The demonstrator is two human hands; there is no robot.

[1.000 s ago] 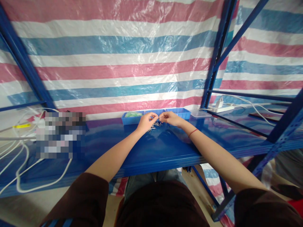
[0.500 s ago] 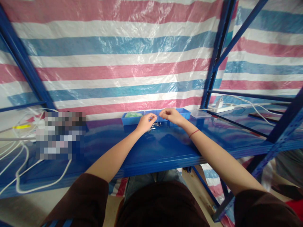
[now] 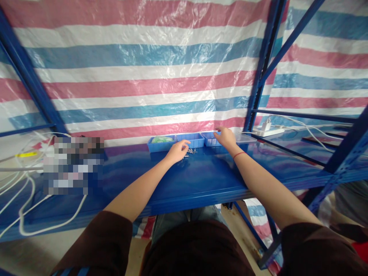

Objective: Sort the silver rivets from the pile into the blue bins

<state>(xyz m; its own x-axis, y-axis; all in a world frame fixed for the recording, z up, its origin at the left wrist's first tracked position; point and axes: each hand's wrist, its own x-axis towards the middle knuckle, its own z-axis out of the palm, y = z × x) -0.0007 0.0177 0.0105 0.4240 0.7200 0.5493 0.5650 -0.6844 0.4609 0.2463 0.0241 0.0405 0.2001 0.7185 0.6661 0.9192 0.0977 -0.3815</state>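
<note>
My left hand (image 3: 177, 151) is low over the blue table, right by a small pile of thin silver metal pieces (image 3: 192, 151), rivets or screws by their look. Its fingers are loosely curled, with a gap between thumb and forefinger and nothing visible in it. Above the rightmost blue bin (image 3: 209, 140) is my right hand (image 3: 227, 137), fingers apart and seemingly holding nothing; it hides part of that bin. The middle blue bin (image 3: 192, 142) stands between the two hands. A left blue bin (image 3: 161, 147) contains a green bag (image 3: 161, 140).
A clear plastic lid or tray (image 3: 245, 138) lies right of the bins. Farther right is a white power strip (image 3: 268, 132) with cables. White cables (image 3: 25, 226) loop over the table's left side beside a blurred-out patch. Blue metal posts (image 3: 258, 84) frame the table (image 3: 178, 188).
My hands have come apart from a pinch close together. My right hand has moved right and its fingers have opened; my left hand has lowered slightly toward the pile, its pinch loosened.
</note>
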